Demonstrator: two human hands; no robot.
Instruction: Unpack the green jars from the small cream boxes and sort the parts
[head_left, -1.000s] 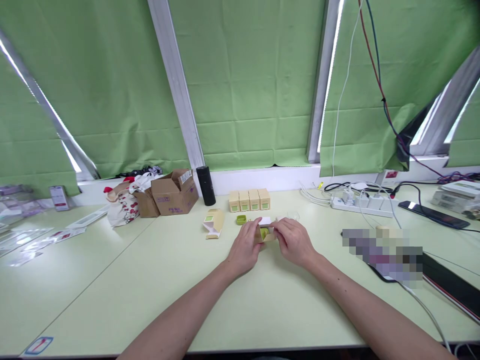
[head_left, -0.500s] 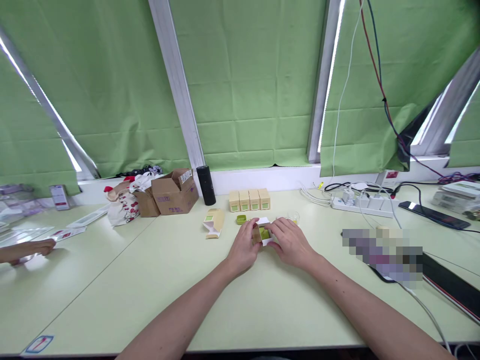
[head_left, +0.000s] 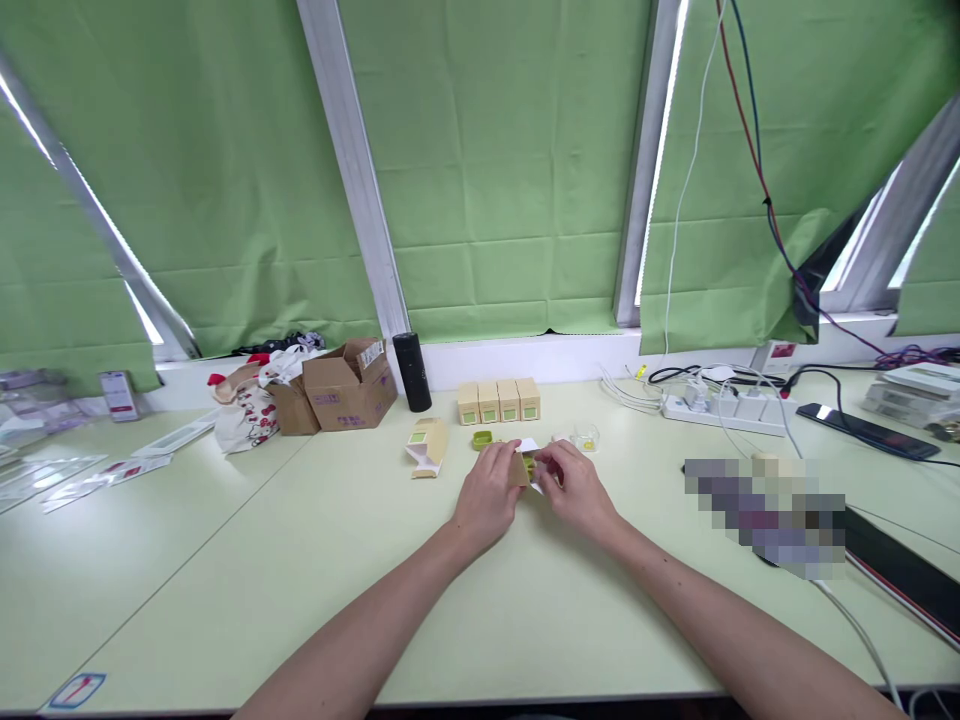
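Note:
My left hand (head_left: 486,492) is closed around a small kraft cardboard box (head_left: 518,471), tilted with its open end toward my right hand. White flaps stand out at that end, and a bit of green shows inside. At the opening, the fingers of my right hand (head_left: 574,487) are pinched together; what lies between them is hidden. Just beyond my left hand a small green tray (head_left: 482,439) rests on the table. A small clear container (head_left: 586,437) is beyond my right hand. An opened kraft box (head_left: 427,447) lies to the left with its white inside showing.
Several closed kraft boxes (head_left: 499,401) stand in a row behind my hands. Left of them are a black cylinder (head_left: 412,372) and a cardboard carton (head_left: 350,388). To the right are a white power strip (head_left: 727,408), cables and a dark phone (head_left: 870,432).
My right hand has drawn back slightly to the right, its fingers now bunched at the box opening. The box has turned a little. Another person's hand at far left has left the view.

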